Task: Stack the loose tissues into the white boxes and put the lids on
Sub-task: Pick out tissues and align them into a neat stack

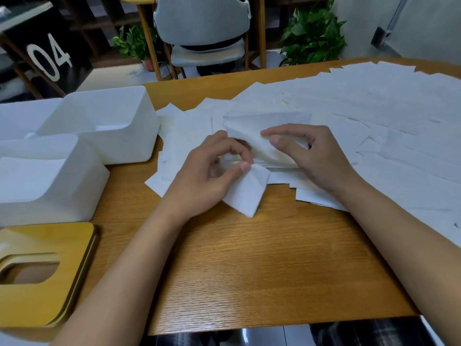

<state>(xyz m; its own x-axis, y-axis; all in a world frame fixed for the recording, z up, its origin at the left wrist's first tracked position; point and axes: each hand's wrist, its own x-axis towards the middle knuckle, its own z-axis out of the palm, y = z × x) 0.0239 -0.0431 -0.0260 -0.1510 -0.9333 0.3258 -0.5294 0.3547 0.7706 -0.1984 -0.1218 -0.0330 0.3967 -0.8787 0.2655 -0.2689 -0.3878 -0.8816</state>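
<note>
On the wooden table (262,258), both hands work at a bunch of tissues (252,146) lying near the middle, a little toward the far edge. The left hand (209,176) pinches the bunch's left end between curled thumb and forefinger, and one corner of a sheet (245,196) folds down from that pinch toward the near edge. The right hand (309,156) lies over the bunch's right end, thumb and forefinger curled together on the top sheet and nipping it, the other fingers bent behind. Loose tissues (374,108) spread in overlapping sheets across the whole right side and up to the far right corner, with a few more lying under and left of the bunch. Along the left edge stand the white boxes, all open on top: a far box (104,146) just beside the leftmost sheets, a near box (50,196) touching its front, and a third box (17,113) partly cut off by the picture's left edge. Whether the boxes hold tissues cannot be told. At the near left corner lies a stack of wooden lids (50,245), the top one showing a rounded slot. Beyond the far edge stand a chair (204,28) and potted plants (311,36).
</note>
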